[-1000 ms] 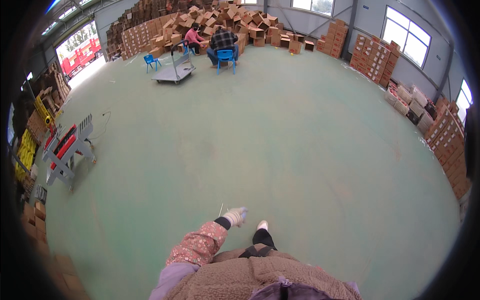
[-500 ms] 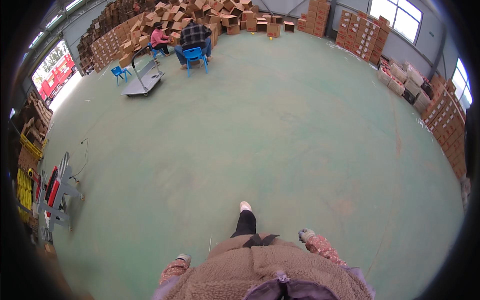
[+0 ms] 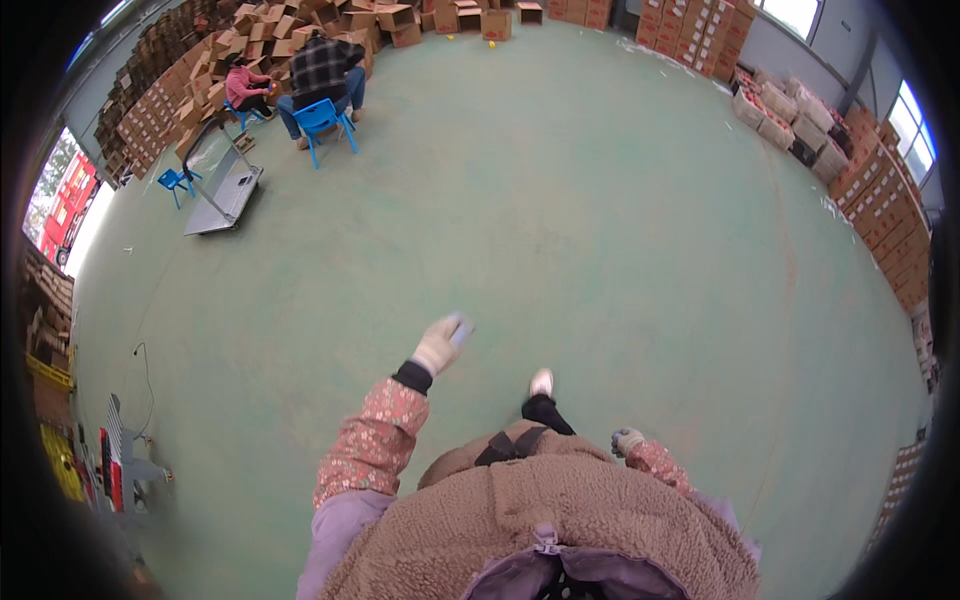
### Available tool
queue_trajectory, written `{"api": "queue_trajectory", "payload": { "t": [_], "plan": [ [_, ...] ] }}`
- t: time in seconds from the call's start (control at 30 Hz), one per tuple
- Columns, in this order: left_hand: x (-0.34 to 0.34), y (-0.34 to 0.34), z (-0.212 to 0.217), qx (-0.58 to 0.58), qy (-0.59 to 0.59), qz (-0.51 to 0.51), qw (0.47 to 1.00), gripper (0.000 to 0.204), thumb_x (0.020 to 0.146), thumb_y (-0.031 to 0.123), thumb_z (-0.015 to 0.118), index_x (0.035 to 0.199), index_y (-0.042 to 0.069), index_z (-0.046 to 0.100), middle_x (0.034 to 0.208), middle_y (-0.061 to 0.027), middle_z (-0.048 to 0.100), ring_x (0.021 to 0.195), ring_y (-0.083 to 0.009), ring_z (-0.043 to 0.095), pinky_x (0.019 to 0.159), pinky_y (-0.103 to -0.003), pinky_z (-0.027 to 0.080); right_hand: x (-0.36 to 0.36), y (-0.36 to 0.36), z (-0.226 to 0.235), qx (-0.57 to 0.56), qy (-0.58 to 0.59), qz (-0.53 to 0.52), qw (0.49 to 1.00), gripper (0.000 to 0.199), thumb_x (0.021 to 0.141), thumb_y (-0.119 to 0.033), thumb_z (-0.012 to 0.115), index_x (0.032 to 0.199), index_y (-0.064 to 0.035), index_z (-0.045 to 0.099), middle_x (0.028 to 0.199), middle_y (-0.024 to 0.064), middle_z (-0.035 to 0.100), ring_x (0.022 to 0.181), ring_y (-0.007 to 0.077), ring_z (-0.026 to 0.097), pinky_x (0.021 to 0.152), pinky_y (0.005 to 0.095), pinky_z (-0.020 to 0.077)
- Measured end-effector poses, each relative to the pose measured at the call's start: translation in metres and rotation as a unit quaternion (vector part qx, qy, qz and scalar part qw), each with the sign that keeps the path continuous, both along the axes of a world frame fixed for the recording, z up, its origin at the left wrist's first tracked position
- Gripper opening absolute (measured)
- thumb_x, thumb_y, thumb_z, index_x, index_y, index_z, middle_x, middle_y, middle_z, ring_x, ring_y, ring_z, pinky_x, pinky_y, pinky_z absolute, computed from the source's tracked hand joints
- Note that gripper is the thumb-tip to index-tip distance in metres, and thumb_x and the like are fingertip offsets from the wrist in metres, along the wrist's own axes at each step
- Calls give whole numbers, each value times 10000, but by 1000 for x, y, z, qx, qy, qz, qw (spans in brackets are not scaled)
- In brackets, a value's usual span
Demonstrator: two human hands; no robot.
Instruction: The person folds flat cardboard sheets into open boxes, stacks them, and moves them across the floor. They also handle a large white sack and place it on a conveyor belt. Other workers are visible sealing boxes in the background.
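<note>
My left hand (image 3: 440, 345), in a pale knit glove with bluish-grey fingertips, reaches forward over the green floor (image 3: 600, 250). Motion blurs its fingers, so I cannot tell if they are open or closed or hold anything. Low at my right side hangs my right hand (image 3: 628, 441), gloved in the same way. Its fingers are curled closed, and no held object shows. Both arms wear flowered sleeve covers. One white shoe (image 3: 541, 383) is stepped out ahead of my brown fleece garment (image 3: 560, 500).
A grey platform trolley (image 3: 225, 200) stands front left, beside blue chairs (image 3: 320, 118) and two seated people. Open cardboard boxes (image 3: 395, 18) are heaped behind them. Stacked cartons (image 3: 880, 205) and packed bundles (image 3: 790, 115) line the right. A grey-and-red machine (image 3: 125, 465) with a cord stands left.
My left hand has swung forward and up from my side. The trolley and people have shifted left in view, the floor machine lower. A forward step shows; my right hand stays low.
</note>
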State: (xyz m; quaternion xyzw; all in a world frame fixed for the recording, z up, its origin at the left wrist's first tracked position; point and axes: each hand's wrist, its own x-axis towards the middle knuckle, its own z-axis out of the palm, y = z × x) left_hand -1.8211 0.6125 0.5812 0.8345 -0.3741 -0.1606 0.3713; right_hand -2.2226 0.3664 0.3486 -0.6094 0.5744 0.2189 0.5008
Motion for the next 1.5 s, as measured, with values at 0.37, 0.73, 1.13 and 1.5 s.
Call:
{"api": "queue_trajectory", "payload": {
  "t": [0.37, 0.73, 1.13, 1.5],
  "plan": [
    [76, -236, 295, -547, 193, -558, 594, 353, 839, 321, 502, 907, -21, 560, 970, -202, 534, 799, -285, 551, 680, -403, 452, 243, -192, -10, -26, 47, 172, 984, 305, 774, -306, 525, 996, -112, 602, 789, 81, 639, 688, 174, 607, 658, 312, 474],
    [282, -363, 283, -731, 195, -516, 402, 239, 805, 225, 588, 761, -9, 569, 843, -176, 584, 750, -312, 565, 656, -437, 466, 476, -346, -5, -85, 24, 261, 961, 309, 780, -315, 525, 984, -93, 594, 779, 85, 633, 716, 214, 599, 675, 346, 465],
    [517, -488, 318, -802, 161, -464, 341, 273, 764, 233, 591, 818, -34, 575, 823, -201, 581, 737, -291, 578, 629, -400, 472, 693, -446, -46, -44, -43, 229, 971, 280, 784, -304, 513, 942, -94, 608, 855, 80, 639, 765, 225, 598, 706, 341, 466],
    [848, -544, 141, -341, 353, -43, 870, 361, 882, 275, 462, 1106, -8, 470, 1051, -83, 530, 966, -176, 529, 880, -315, 409, 949, -591, -22, -43, 11, 475, 879, 407, 816, -347, 470, 1109, -73, 543, 962, 99, 608, 865, 257, 577, 750, 359, 449]
  ]
}}
